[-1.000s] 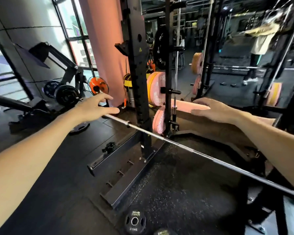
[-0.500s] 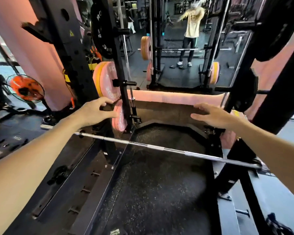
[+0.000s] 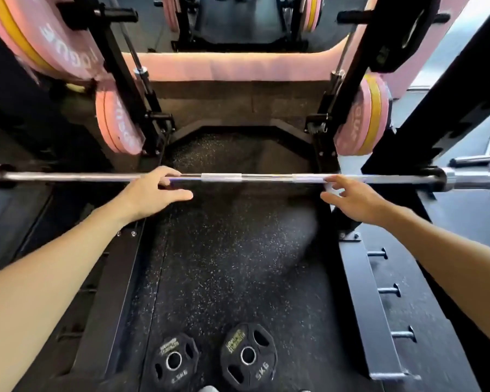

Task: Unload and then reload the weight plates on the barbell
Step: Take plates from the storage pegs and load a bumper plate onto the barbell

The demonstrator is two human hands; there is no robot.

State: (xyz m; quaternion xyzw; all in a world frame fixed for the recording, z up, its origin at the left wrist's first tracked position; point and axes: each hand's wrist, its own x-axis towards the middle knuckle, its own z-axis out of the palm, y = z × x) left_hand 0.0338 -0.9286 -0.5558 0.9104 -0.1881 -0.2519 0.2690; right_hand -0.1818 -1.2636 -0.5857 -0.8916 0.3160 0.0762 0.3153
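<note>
A bare steel barbell point(image 3: 266, 177) lies level across the rack with nothing on its right sleeve point(image 3: 475, 181). My left hand point(image 3: 150, 192) reaches to the bar left of centre, fingers laid over it and thumb stretched out beneath, not closed round it. My right hand point(image 3: 351, 198) is at the bar's right part, with loose, spread fingertips just touching or just short of it. Two black plates lie flat on the floor near my feet: a 2.5 kg plate point(image 3: 173, 360) and a 5 kg plate point(image 3: 248, 356).
Black rack uprights point(image 3: 142, 89) stand on both sides beyond the bar. Pink bumper plates are stored on rack pegs at the left point(image 3: 116, 123), upper left point(image 3: 40, 38) and right point(image 3: 362, 117), with a black plate point(image 3: 408, 29) at the upper right. Storage pegs point(image 3: 388, 290) line the right base rail.
The view has turned and tilted down to face the bar squarely. Both hands have come down from the air onto or next to the bar. The two floor plates have come into sight.
</note>
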